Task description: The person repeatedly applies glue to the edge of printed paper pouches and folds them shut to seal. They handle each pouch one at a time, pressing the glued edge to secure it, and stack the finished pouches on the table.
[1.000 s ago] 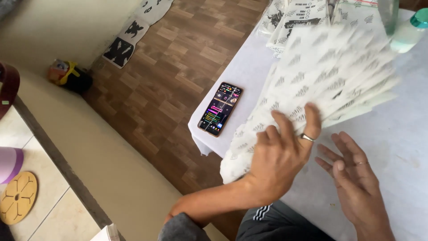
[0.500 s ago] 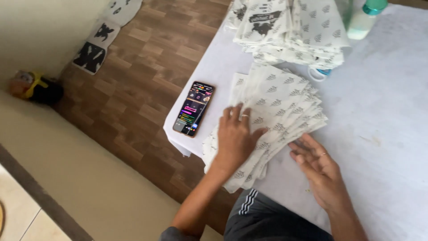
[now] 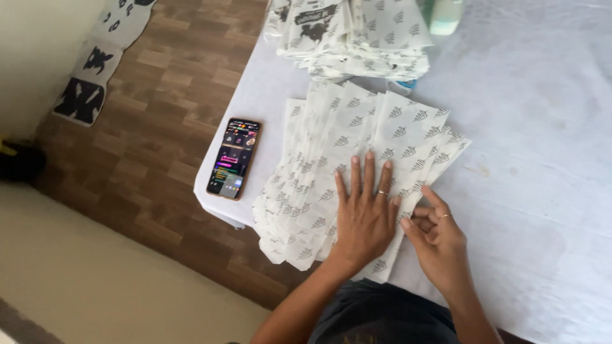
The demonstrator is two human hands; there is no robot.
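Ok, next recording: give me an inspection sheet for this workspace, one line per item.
Surface: table under a white cloth, faintly stained.
Job's things: fanned stack of white patterned paper sheets, spread flat near the table's edge.
Clutter: phone with lit screen by the edge; second pile of printed sheets at the far side; pale green bottle, partly out of frame.
Hands: left hand pressed flat on the fanned sheets; right hand at their lower right edge, fingers curled.
Cables: nothing seen.
Surroundings: wood-pattern floor; black and white printed pieces lying on it.
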